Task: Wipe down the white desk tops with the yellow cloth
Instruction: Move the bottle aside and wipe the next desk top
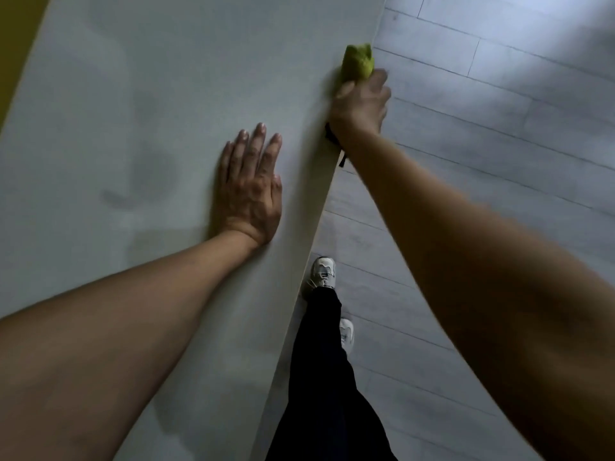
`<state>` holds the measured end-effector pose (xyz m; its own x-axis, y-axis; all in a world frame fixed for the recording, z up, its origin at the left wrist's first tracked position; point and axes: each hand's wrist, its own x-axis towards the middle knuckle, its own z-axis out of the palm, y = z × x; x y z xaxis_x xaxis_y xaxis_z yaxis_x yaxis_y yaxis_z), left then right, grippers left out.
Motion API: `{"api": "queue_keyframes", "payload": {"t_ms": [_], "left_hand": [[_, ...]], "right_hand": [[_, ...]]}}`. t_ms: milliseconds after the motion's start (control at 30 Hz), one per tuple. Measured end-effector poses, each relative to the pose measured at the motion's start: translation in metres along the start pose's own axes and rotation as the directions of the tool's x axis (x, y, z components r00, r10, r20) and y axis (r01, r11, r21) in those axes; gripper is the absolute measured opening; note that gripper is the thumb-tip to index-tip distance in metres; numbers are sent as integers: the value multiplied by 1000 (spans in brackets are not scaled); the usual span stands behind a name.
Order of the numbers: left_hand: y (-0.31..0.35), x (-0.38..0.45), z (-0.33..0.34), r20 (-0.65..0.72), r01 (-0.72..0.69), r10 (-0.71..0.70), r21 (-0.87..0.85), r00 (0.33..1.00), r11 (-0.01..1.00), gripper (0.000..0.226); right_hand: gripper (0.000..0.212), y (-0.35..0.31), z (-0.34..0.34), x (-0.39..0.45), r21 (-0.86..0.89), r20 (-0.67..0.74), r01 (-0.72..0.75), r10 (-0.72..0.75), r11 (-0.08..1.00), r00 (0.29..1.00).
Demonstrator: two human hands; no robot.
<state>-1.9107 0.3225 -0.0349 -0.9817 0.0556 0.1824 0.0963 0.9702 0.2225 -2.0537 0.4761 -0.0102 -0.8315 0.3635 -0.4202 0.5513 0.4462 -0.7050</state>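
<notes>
The white desk top (159, 111) fills the left and middle of the head view, with faint damp streaks on it. My left hand (249, 191) lies flat on it, palm down, fingers straight and together, near the desk's right edge. My right hand (361, 103) grips the bunched yellow cloth (357, 61) and holds it against that right edge, farther away from me. The hand and cloth are blurred. Most of the cloth sticks out beyond my fingers.
The desk's right edge (319, 207) runs diagonally from top right to bottom middle. Grey plank floor (482, 144) lies to the right of it. My dark trouser leg (326, 377) and white shoes (322, 271) stand close beside the edge. A yellow strip (13, 44) shows at far left.
</notes>
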Motion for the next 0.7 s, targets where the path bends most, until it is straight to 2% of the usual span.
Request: {"api": "queue_keyframes", "payload": {"t_ms": [67,167,300,433,567,700], "left_hand": [[0,0,-1,-2,2,-2,-2,1000,1000,59],[0,-1,1,-25,-1,1,0,1000,1000,57],[0,0,2,-38,-11,11,-11,999,1000,58],[-2,-2,-1,-27,-18,18,-7,999,1000,59],[1,-1,-3,-27,-1,1,-26,1000,1000,57],[2,0,-7,32,28,-27,-35,999,999,60]], "right_hand": [[49,-2,-1,4,14,1,18,-18,1000,1000],[50,26,3,-37,56,1,69,-69,996,998],[53,101,14,-166,148,28,141,-147,979,989],[59,146,16,-268,165,98,121,-138,979,986],[59,139,14,-262,120,110,70,-84,990,990],[55,109,14,-202,105,84,76,-85,992,993]]}}
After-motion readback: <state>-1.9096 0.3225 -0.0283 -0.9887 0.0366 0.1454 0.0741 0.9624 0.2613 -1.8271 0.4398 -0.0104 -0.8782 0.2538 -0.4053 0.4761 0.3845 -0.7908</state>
